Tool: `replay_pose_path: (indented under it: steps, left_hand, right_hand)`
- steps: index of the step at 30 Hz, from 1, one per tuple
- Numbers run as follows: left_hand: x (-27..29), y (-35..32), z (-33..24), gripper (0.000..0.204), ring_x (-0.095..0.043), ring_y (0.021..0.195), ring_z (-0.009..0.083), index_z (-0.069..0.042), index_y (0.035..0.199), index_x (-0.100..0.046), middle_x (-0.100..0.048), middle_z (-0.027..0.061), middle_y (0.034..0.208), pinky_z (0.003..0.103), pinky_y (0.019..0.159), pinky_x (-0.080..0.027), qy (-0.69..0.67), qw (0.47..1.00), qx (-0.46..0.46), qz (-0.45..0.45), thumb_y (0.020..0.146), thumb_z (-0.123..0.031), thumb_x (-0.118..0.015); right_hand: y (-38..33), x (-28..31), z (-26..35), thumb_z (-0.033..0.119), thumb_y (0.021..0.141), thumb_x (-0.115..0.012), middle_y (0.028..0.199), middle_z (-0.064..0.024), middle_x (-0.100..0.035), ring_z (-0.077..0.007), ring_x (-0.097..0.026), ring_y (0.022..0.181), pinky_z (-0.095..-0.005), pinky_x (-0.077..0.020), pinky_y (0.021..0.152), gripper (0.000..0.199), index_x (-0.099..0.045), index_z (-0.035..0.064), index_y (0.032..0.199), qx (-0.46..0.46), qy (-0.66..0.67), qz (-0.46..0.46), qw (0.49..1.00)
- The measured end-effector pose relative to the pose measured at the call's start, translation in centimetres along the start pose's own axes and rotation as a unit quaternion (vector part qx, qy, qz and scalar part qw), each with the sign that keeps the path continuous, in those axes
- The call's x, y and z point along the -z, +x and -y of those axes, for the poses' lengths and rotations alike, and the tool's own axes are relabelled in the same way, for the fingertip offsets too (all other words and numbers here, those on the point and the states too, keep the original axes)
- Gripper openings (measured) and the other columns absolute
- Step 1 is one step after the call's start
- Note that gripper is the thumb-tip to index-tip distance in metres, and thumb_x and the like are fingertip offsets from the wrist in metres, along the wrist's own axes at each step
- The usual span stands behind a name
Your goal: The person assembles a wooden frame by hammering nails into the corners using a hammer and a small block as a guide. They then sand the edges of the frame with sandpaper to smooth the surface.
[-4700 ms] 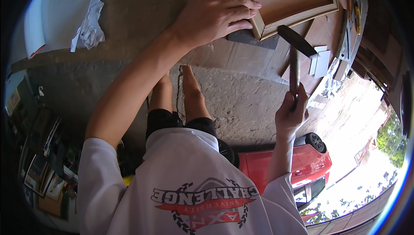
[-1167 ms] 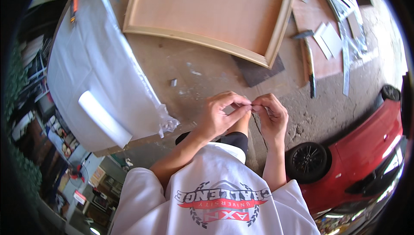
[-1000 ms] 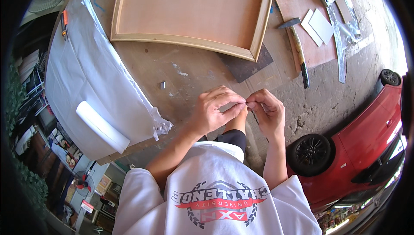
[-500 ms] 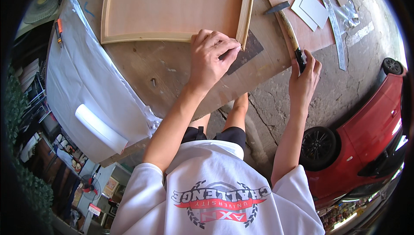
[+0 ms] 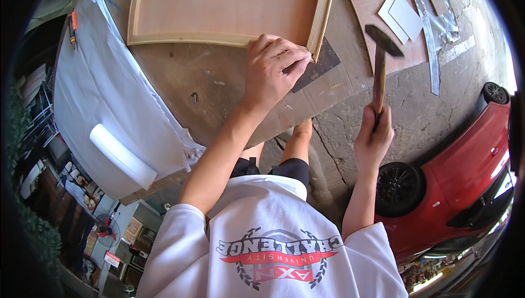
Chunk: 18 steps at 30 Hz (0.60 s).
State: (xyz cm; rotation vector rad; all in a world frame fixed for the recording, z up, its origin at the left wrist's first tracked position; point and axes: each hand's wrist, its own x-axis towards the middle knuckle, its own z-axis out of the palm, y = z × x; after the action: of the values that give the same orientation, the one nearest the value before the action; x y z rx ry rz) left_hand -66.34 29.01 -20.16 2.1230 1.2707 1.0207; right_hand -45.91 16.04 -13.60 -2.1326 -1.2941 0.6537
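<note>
A shallow wooden frame (image 5: 191, 39) with a thin plywood panel lies on the worktable, its near right corner towards me. My left hand (image 5: 276, 73) rests against that corner with thumb and fingers pinched together. Whatever small thing is between the fingertips is too small to make out. My right hand (image 5: 374, 136) grips the dark end of a hammer (image 5: 379, 76) with a wooden handle. The hammer is raised off the table, head up and away from me, to the right of the frame and apart from it.
White sheeting (image 5: 109, 95) covers the table's left side, with a white roll (image 5: 123, 155) and an orange-handled tool (image 5: 73, 29) on it. Two white tiles or cards (image 5: 402, 18) lie on a plywood sheet at far right, beside metal strips (image 5: 432, 51). A red car (image 5: 465, 161) stands at right.
My right hand has picked the hammer up off the table, drawing it nearer and turning its head upward. My left hand stays pinched at the frame's corner.
</note>
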Motion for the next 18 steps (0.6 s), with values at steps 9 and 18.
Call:
replay_pose_path:
  steps: [9,18]
  left_hand:
    - [-0.4,-0.5,0.6,0.012,-0.063,0.094,0.0168,-0.019,0.088,-0.078,-0.074,-0.0085,0.093,0.035,0.089,-0.045,-0.007,1.000,0.003,-0.007,0.079,-0.015,-0.085]
    - [-0.7,-0.7,0.9,0.012,-0.064,0.097,0.0164,-0.019,0.087,-0.076,-0.073,-0.0091,0.093,0.036,0.090,-0.044,-0.006,1.000,-0.003,-0.011,0.079,-0.016,-0.085]
  right_hand:
    - [-4.2,0.0,2.2,0.012,0.103,-0.061,0.070,-0.0136,-0.062,-0.0327,-0.065,0.057,-0.0392,-0.0490,0.054,0.009,-0.061,0.0029,0.102,0.033,-0.053,0.092,0.994]
    - [-4.1,-0.5,2.6,0.009,0.101,-0.062,0.070,-0.0138,-0.062,-0.0319,-0.065,0.057,-0.0395,-0.0489,0.054,0.008,-0.060,0.0013,0.103,0.054,-0.072,0.075,0.993]
